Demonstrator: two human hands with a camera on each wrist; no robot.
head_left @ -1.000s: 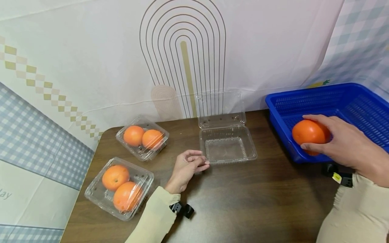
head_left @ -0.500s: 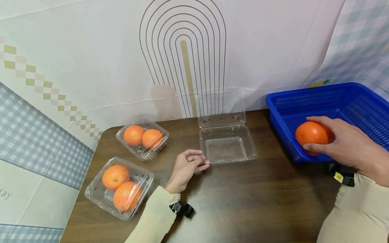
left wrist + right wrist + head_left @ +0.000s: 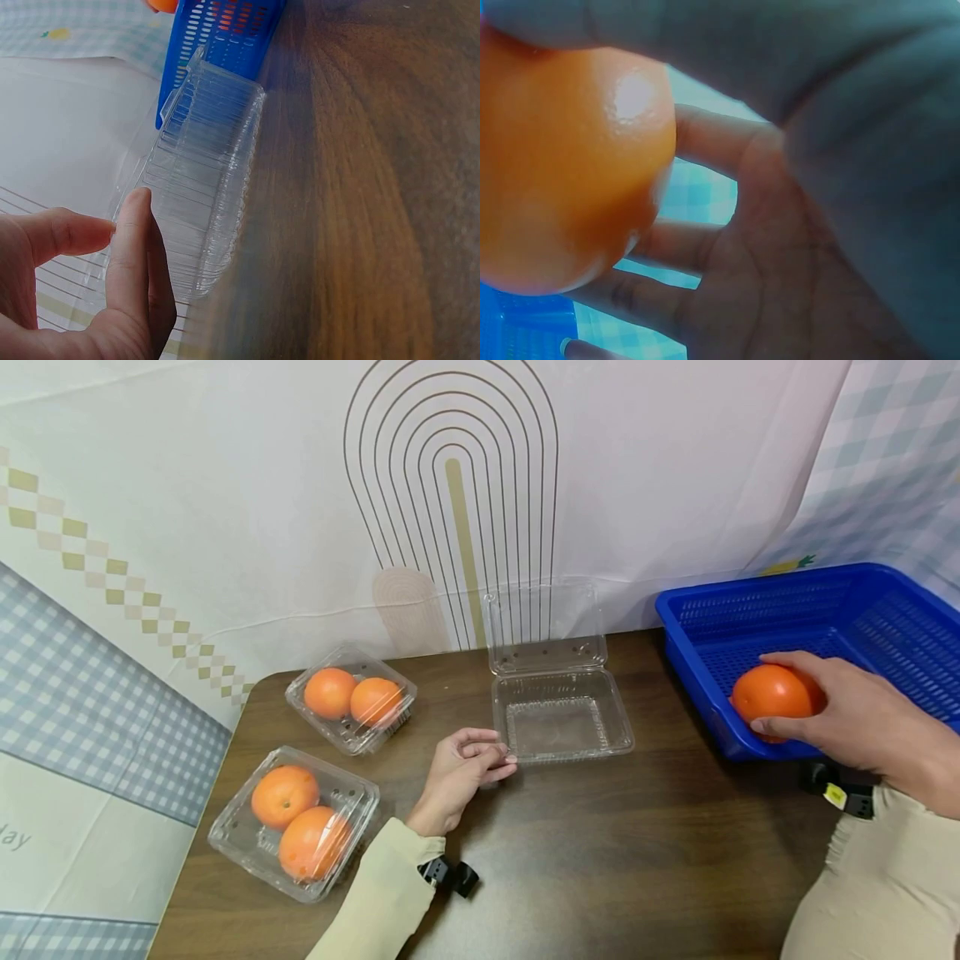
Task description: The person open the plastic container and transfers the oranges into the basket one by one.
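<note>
My left hand (image 3: 465, 772) pinches the near left corner of an open clear plastic clamshell box (image 3: 558, 718). In the left wrist view, thumb and forefinger meet at the rim of this clamshell box (image 3: 195, 157). Its lid (image 3: 546, 627) stands raised against the wall behind, and no fruit lies in it. Over the near left side of a blue basket (image 3: 701, 693), my right hand (image 3: 862, 710) grips an orange (image 3: 776, 692). The right wrist view shows the orange (image 3: 570, 165) between thumb and spread fingers.
Two closed clear boxes, a far box (image 3: 351, 739) and a near box (image 3: 247, 843), stand at the left of the brown table (image 3: 600, 860), two oranges in each. A patterned cloth wall (image 3: 262, 527) rises behind. In the left wrist view, orange colour shows through the basket's slots (image 3: 232, 15).
My right hand has shifted slightly to the right with the orange, mostly in the first half second. The left hand and the boxes have stayed put.
</note>
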